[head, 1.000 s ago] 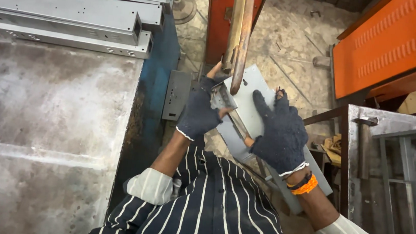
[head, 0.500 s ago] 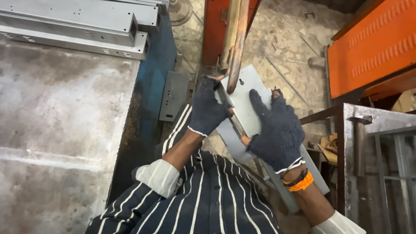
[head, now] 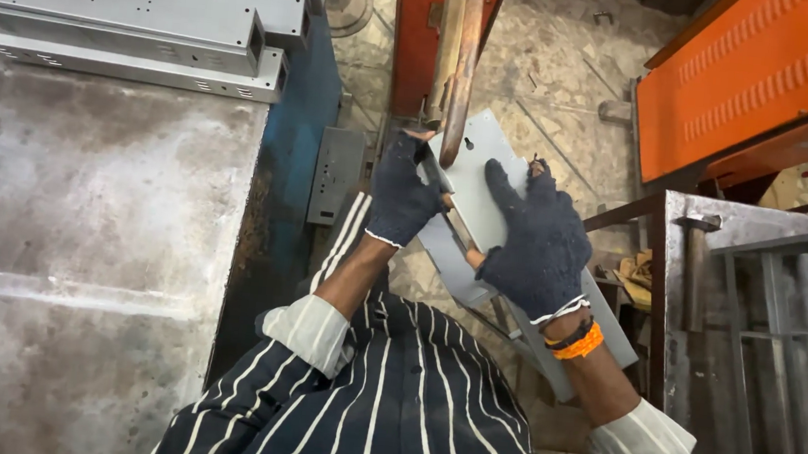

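Note:
A long grey sheet-metal channel piece (head: 479, 165) with a keyhole slot lies tilted under two copper-coloured welding rods (head: 459, 66) that hang from an orange machine (head: 419, 34). My left hand (head: 399, 195), in a dark knit glove, grips the piece's left edge right below the rod tips. My right hand (head: 541, 244), also gloved, lies flat on the piece's top face with fingers spread, pressing it down. A lower rod (head: 466, 247) runs beneath the piece between both hands. An orange band sits on my right wrist.
A large worn steel table (head: 80, 257) with a blue side fills the left. Several grey metal channels (head: 120, 22) are stacked at its far end. An orange cabinet (head: 758, 83) stands at upper right, a metal rack (head: 766, 317) at right. Stone floor lies behind.
Both hands and the metal piece hold nearly the same pose. The view has shifted slightly, and my left hand sits a little closer under the rod tips.

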